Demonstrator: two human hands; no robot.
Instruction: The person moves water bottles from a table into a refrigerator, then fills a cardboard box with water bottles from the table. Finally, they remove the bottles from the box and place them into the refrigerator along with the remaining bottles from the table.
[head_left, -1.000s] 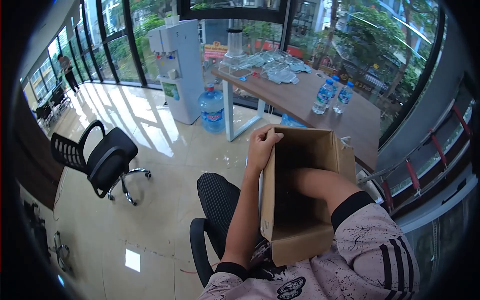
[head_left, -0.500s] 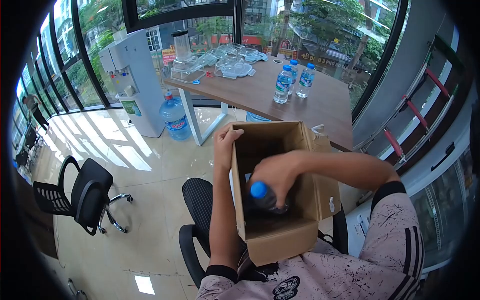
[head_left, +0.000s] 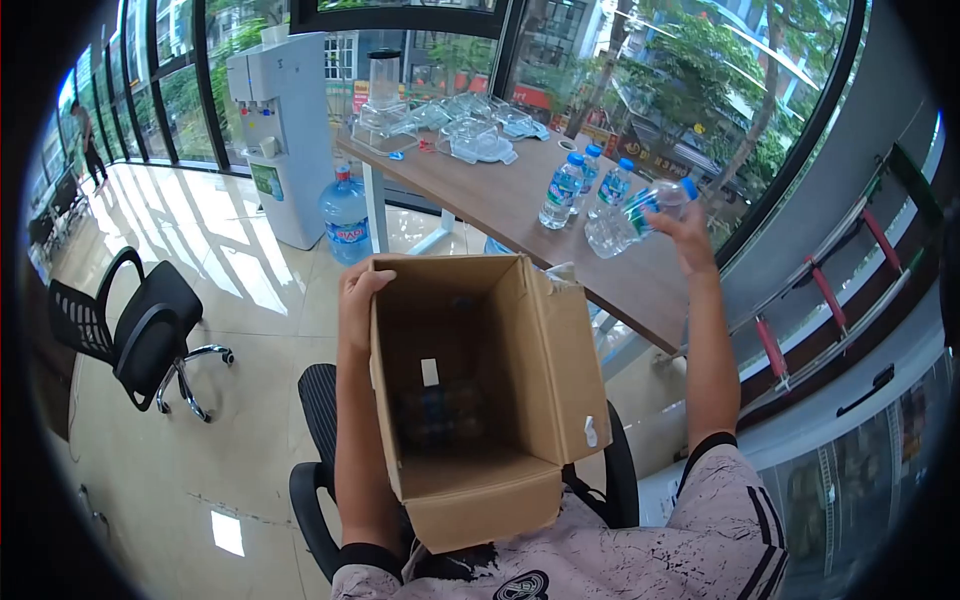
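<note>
My left hand (head_left: 360,297) grips the far left rim of an open cardboard box (head_left: 572,385), thumb over the edge. Deep inside the box, in shadow, lies a bottle (head_left: 440,412); a white patch shows above it. My right hand (head_left: 686,236) is wrapped round the upper part of a clear water bottle (head_left: 622,230) with a blue cap. This bottle leans, cap to the upper right, its base low over the wooden table (head_left: 500,205). Just left of it, three capped water bottles (head_left: 562,192) stand upright together on the tabletop.
Clear plastic containers (head_left: 475,135) and a blender (head_left: 383,85) occupy the table's far left. A water dispenser (head_left: 285,130) and a large water jug (head_left: 345,215) stand behind. An office chair (head_left: 155,315) is at left, a folded ladder (head_left: 825,290) at right. Someone (head_left: 88,145) stands far off.
My right hand has lifted a water bottle out of the box and carried it right, over the table beside the standing bottles. My left hand still holds the box rim. The view has shifted.
</note>
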